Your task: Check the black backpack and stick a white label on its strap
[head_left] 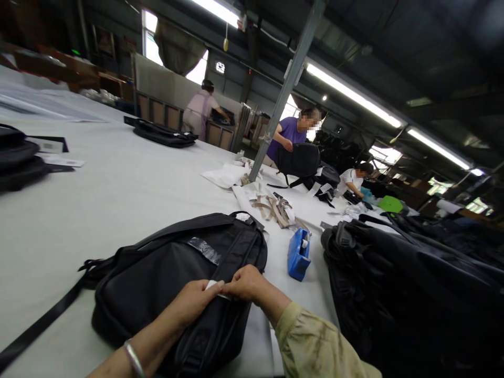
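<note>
A black backpack (pixel 165 273) lies flat on the white table (pixel 118 194) in front of me. My left hand (pixel 192 304) and my right hand (pixel 246 283) meet over its shoulder strap. Between their fingertips they pinch a small white tag (pixel 214 286). A silver bangle sits on my left wrist. A strip of clear tape (pixel 203 249) is stuck on the bag's top panel. A long black strap (pixel 39 325) trails off the bag toward the lower left.
A blue tape dispenser (pixel 298 254) stands right of the bag. A heap of black bags (pixel 409 294) fills the right. Beige straps (pixel 275 210) and white paper lie beyond. Three people work at the far end near a metal pole (pixel 283 94). More black bags (pixel 18 157) lie left.
</note>
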Demonstrator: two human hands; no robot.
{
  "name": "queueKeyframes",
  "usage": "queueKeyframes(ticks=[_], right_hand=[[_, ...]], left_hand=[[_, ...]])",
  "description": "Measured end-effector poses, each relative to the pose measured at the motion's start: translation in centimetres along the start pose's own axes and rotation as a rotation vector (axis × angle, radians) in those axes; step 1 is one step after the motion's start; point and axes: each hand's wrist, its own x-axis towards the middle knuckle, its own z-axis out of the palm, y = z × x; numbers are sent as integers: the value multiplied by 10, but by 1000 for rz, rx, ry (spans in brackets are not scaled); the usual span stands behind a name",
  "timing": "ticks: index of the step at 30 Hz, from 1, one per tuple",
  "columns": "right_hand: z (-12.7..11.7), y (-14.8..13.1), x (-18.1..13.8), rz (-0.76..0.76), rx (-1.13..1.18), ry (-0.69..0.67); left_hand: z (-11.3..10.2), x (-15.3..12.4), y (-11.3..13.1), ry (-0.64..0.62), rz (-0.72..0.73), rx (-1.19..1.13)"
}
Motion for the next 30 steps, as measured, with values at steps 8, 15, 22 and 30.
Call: queueKeyframes(ticks=[8,15,22,30], right_hand=[[-4,20,-19,81,273,-28],[-12,31,-37,-105,362,470],[9,-2,-41,-50,224,246],[14,-3,-26,123,783,34]], left_hand=[[-6,-8,17,-59,-85,-122],[-22,2,15,-101,-204,-222],[-6,-6,26,-70,-120,-164],[10,-25,42,-119,-206,-302]])
